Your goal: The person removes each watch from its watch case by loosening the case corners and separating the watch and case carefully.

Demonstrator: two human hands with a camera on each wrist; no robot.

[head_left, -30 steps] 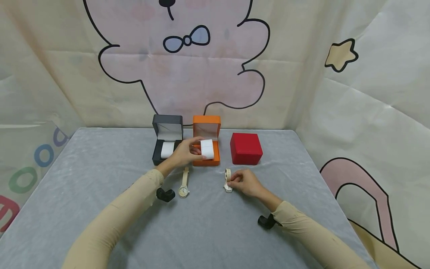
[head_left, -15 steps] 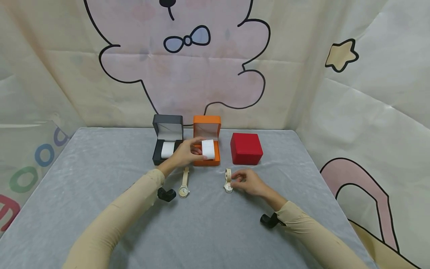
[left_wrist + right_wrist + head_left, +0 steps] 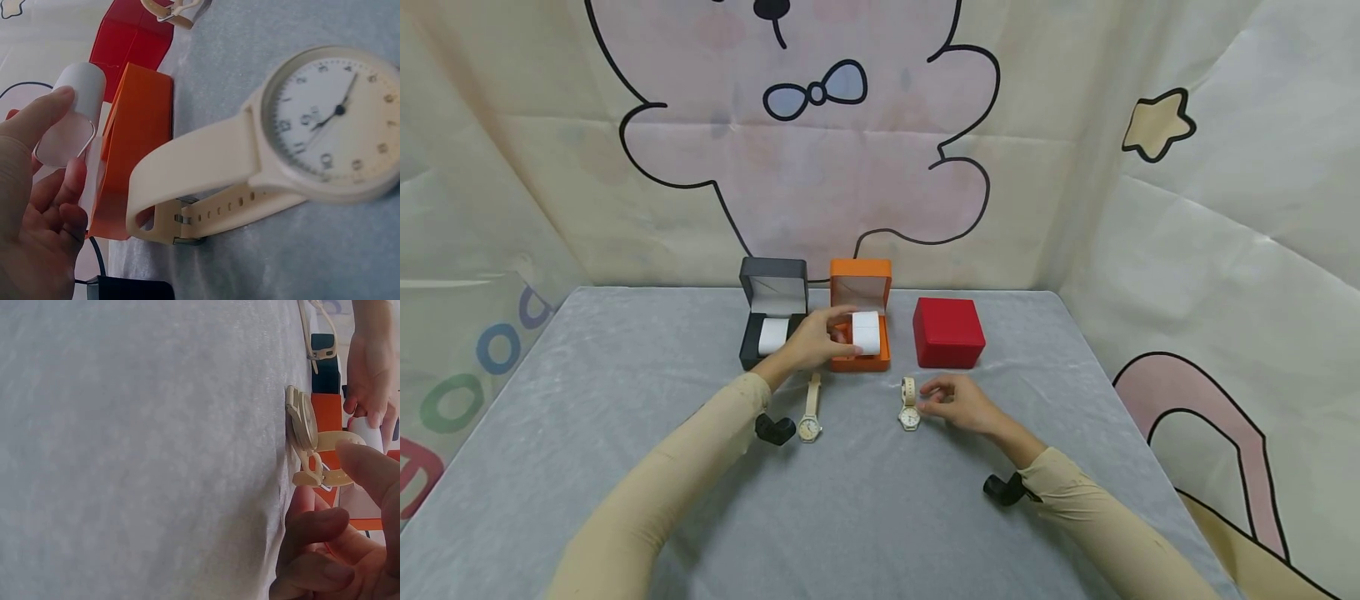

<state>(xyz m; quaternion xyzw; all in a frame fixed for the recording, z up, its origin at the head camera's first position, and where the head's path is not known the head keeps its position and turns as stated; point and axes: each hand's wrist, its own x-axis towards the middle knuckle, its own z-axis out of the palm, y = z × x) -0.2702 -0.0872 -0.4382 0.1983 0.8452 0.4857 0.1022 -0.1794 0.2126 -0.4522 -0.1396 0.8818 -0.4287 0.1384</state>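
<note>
My left hand (image 3: 817, 340) pinches a white watch cushion (image 3: 866, 333) between thumb and fingers, just over the open orange watch box (image 3: 861, 268). In the left wrist view the cushion (image 3: 85, 87) shows its rounded side and flat oval end. My right hand (image 3: 964, 405) is beside a cream-strapped wristwatch (image 3: 909, 417), its fingers loosely bent and a small gap from it. That watch stands on the cloth with its strap looped upward. A second cream wristwatch (image 3: 809, 428) lies with its dial up below the left hand; it looms large in the left wrist view.
An open dark grey watch box (image 3: 773, 272) with a white cushion inside stands left of the orange one. To the right sits a closed red box (image 3: 950, 333). Grey cloth (image 3: 850, 517) covers the table, and a printed curtain (image 3: 880, 192) hangs behind.
My right hand has let go of the wristwatch and drawn slightly right, uncovering its dial. The left hand, still holding the cushion, has shifted very slightly right.
</note>
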